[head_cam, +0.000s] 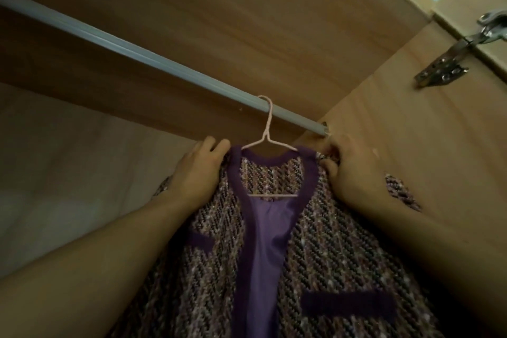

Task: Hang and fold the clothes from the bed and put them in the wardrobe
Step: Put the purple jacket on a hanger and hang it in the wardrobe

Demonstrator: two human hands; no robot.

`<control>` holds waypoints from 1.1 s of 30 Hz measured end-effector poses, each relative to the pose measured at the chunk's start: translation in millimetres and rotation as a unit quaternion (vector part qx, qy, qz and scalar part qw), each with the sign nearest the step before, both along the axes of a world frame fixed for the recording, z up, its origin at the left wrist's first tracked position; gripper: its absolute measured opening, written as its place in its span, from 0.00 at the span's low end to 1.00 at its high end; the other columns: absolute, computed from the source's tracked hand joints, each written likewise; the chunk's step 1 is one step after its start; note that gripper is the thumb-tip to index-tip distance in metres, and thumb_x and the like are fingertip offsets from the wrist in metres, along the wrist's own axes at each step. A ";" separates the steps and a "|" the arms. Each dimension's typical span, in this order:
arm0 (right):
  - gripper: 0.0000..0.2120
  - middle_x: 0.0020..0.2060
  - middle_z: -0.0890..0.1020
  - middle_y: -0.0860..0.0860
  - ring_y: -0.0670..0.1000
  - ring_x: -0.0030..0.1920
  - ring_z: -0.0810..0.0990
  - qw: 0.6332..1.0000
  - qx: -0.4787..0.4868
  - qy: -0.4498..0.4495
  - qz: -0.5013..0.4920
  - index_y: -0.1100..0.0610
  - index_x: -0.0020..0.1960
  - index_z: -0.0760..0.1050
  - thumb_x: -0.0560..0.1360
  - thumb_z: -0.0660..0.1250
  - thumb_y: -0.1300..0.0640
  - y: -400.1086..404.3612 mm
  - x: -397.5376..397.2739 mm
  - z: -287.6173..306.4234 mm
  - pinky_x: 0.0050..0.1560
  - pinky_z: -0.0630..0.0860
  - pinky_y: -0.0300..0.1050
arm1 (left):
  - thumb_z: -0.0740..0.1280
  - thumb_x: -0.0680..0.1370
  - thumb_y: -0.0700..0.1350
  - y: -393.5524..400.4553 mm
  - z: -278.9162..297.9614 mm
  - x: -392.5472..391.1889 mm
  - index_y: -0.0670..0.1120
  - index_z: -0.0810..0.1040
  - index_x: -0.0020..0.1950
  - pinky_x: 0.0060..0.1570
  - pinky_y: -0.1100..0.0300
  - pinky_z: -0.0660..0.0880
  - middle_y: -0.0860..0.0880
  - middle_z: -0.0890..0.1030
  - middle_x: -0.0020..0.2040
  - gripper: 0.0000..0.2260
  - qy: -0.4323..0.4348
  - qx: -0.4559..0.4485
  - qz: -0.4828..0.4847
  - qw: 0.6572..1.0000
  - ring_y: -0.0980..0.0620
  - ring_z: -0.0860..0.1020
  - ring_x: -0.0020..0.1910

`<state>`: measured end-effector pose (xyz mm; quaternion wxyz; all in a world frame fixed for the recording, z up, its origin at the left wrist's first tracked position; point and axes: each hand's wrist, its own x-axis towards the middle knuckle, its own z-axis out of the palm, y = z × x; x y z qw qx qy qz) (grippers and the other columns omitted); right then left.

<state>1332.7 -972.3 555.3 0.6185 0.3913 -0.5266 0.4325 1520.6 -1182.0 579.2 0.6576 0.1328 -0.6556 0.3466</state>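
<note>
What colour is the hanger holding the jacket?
Pale pink. The hanger shows best in the head view, hooked over the grey rail inside the jacket.

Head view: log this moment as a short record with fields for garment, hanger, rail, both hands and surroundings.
garment: purple tweed jacket, darker purple trim, front open, lilac lining showing
hanger: pink wire hanger, inside the jacket's shoulders, hook over the rail
rail: grey wardrobe rail, hanger sits near its right end
left hand: rests on the jacket's left shoulder, fingers fairly straight
right hand: fingers curled on the jacket's right shoulder
surroundings: wooden wardrobe wall, metal door hinge upper right
</note>
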 end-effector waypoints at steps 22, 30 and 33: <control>0.36 0.80 0.43 0.56 0.57 0.80 0.40 0.894 0.216 0.114 -0.376 0.58 0.80 0.43 0.79 0.38 0.38 25.5 -31.1 -59.3 0.78 0.41 0.57 | 0.46 0.85 0.54 -37.4 -71.8 -137.5 0.46 0.42 0.82 0.77 0.43 0.50 0.47 0.44 0.82 0.28 -0.036 0.204 -0.148 0.967 0.47 0.48 0.81; 0.36 0.79 0.40 0.60 0.60 0.79 0.37 0.858 0.220 0.066 -0.460 0.62 0.79 0.39 0.81 0.41 0.39 29.6 -39.9 -67.3 0.78 0.38 0.59 | 0.49 0.78 0.59 -12.9 -74.8 -213.6 0.48 0.53 0.81 0.76 0.59 0.52 0.47 0.58 0.79 0.32 -0.176 0.194 -0.398 0.879 0.49 0.59 0.78; 0.37 0.79 0.41 0.61 0.60 0.79 0.37 0.857 0.224 0.061 -0.459 0.62 0.79 0.39 0.81 0.41 0.39 29.4 -40.3 -69.7 0.78 0.37 0.59 | 0.48 0.77 0.63 -13.7 -80.1 -218.1 0.49 0.52 0.81 0.78 0.50 0.55 0.44 0.58 0.80 0.34 -0.161 0.202 -0.410 0.875 0.46 0.59 0.78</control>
